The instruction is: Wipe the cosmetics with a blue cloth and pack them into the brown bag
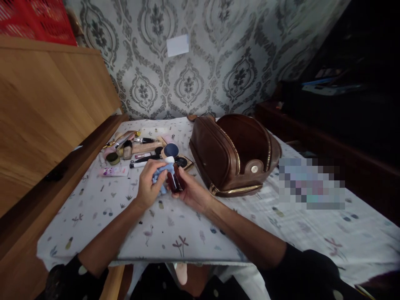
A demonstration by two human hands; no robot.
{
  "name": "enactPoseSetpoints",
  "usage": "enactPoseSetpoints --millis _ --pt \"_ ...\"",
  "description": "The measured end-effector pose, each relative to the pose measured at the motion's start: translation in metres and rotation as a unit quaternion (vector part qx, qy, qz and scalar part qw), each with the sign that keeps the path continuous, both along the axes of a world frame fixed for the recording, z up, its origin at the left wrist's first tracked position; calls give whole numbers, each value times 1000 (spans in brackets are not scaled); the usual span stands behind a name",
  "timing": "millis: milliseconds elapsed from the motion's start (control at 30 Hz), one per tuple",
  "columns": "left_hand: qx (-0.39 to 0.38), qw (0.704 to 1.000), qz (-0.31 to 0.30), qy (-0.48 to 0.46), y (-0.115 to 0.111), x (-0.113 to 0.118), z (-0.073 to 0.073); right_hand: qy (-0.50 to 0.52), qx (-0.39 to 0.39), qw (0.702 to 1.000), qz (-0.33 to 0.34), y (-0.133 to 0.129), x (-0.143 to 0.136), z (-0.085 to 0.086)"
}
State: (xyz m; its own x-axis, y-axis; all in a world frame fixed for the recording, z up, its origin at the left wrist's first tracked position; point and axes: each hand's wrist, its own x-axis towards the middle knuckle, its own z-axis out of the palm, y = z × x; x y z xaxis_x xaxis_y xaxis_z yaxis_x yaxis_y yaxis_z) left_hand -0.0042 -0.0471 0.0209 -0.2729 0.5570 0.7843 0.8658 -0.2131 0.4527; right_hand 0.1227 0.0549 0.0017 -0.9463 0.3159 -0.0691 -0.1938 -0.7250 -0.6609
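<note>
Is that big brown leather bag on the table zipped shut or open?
Open, apparently: the brown bag shows a gap between its two gold zipper edges along the top. Its contents are hidden.

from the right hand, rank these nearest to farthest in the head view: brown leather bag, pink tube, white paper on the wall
1. Brown leather bag: just to the right of the right hand, on the table.
2. Pink tube: across on the left, past the left hand, at the edge of the cosmetics pile.
3. White paper: high on the patterned wall, far behind.
</note>
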Motion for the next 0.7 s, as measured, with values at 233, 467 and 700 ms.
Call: enactPoseSetpoints --millis 233,467,700 --pt "-11 992 -77 98 -2 15 -3 -4 -25 998 -58 6 2 4" --pt "-25 985 -122 123 -3 26 -3 -8 -17 996 -82 9 6 9" --pt "8 995 -26 96 -2 10 5 -19 -15 1000 -4 3 7 8"
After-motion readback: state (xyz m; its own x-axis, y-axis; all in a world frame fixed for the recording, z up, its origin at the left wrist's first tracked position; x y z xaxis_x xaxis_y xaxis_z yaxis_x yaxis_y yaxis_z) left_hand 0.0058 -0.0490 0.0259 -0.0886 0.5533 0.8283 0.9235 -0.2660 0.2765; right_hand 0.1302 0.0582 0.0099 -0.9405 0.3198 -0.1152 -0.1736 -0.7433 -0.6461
